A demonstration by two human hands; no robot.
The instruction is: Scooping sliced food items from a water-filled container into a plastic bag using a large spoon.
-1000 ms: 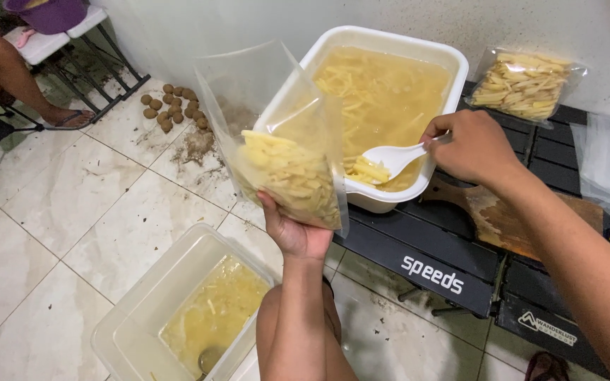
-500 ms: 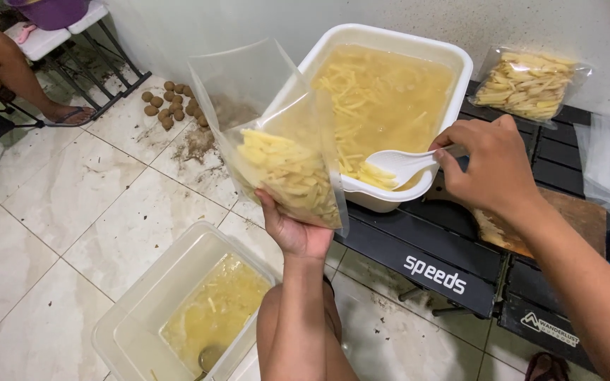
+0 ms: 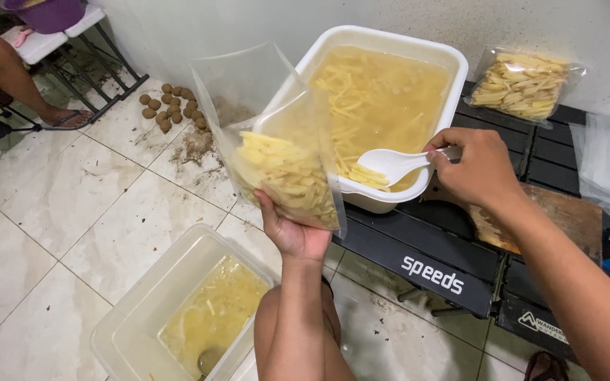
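Clear plastic bag (image 3: 277, 141) of potato strips clamped in left hand (image 3: 292, 229), white spoon (image 3: 390, 164) gripped in right hand (image 3: 478, 166).

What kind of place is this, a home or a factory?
Probably a home or small informal food-prep corner, not a factory. A white tub of cut potato strips in water sits on a low black folding table, whole potatoes lie on the tiled floor, and sealed bags lean against the wall.

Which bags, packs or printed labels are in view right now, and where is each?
Open clear plastic bag, part-filled with pale potato strips, held by left hand.
Filled clear bag of strips, lying far right on the table.
White logo lettering, on the black table's front edge.
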